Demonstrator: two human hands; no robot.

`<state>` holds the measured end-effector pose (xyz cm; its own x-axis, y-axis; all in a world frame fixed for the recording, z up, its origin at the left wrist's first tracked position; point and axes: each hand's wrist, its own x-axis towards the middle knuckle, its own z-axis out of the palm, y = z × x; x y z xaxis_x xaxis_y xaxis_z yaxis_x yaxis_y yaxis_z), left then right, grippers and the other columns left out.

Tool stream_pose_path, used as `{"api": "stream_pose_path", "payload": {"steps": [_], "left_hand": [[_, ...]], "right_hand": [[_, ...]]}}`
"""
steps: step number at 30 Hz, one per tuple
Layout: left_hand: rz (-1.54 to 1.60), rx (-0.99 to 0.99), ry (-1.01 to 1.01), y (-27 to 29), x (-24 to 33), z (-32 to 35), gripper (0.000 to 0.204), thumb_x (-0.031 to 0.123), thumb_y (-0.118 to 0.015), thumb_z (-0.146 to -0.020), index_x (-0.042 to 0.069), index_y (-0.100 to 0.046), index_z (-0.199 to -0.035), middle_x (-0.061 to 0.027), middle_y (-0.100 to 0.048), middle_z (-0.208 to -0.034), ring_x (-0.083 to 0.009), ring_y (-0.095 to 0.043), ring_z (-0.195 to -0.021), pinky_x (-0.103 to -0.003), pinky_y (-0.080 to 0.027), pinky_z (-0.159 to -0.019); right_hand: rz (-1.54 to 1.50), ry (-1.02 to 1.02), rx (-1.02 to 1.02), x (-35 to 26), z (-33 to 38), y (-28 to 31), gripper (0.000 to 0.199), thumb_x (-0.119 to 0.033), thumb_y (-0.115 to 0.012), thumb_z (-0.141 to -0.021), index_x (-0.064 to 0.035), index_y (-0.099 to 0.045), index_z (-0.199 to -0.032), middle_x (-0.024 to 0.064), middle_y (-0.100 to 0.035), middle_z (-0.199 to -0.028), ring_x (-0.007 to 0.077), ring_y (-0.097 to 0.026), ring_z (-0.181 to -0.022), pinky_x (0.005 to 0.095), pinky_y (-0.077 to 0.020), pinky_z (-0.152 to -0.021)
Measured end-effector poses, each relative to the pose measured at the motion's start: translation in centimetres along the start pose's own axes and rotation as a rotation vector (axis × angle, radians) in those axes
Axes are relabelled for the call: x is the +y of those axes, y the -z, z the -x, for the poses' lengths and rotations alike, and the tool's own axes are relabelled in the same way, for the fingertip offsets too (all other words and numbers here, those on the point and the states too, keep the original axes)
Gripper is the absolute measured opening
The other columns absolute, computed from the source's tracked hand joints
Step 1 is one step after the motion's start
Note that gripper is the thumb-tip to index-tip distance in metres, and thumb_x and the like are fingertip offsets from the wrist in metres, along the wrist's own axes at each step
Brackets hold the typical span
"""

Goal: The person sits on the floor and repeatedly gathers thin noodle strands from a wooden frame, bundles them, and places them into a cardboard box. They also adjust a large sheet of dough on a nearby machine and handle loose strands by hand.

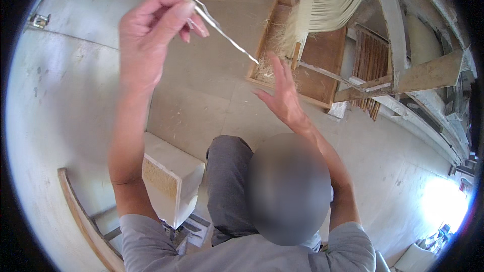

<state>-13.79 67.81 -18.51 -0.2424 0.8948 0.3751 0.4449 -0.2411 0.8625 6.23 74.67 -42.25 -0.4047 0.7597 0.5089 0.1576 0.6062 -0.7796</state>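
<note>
Strand [224, 32]: a thin pale fibre strip, stretched taut in the air between our two hands, above the floor [201, 95] and in front of the wooden tray [322, 58]. Head view, the only one: we judge the strand very light, limp unless tensioned, and likely to fray or snap under a sharp tug; best taken at its ends, as now. Left hand [151, 35] is raised high, forearm near vertical, thumb and forefinger pressed together on the strand's upper end, which loops over the fingertips. Right hand [282, 93] is lower, reaching forward, fingers spread and pointing up; the strand's lower end meets its fingertips, but we cannot tell whether it is pinched. A comb-like bundle of pale fibres [327, 5] hangs over the tray.
</note>
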Motion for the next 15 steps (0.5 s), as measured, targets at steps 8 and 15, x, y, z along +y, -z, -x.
{"api": "stream_pose_path", "payload": {"steps": [8, 15], "left_hand": [[0.097, 0.209, -0.026, 8.9, 3.3, 0.5, 0.016, 0.017, -0.062, -0.103, 0.001, -0.066, -0.105, -0.0081, -0.069, -0.081, -0.0178, -0.067, -0.076, -0.028, -0.045, -0.065], [0.047, 0.369, 0.19, 9.7, -6.4, 0.2, 0.021, 0.024, -0.067, -0.1, 0.003, -0.066, -0.104, -0.0076, -0.069, -0.085, -0.017, -0.067, -0.08, -0.03, -0.048, -0.072]], "right_hand": [[-0.507, -0.356, -0.787, 0.3, 0.3, -1.5, 0.023, -0.025, -0.065, -0.099, -0.0032, -0.072, -0.101, 0.0047, -0.068, -0.078, 0.0133, -0.059, -0.072, 0.0296, -0.0494, -0.065], [0.031, -0.298, -0.271, 2.4, -8.2, 13.4, 0.021, -0.019, -0.065, -0.1, -0.0102, -0.075, -0.115, 0.0012, -0.072, -0.088, 0.0105, -0.059, -0.078, 0.0284, -0.0519, -0.076]]}}
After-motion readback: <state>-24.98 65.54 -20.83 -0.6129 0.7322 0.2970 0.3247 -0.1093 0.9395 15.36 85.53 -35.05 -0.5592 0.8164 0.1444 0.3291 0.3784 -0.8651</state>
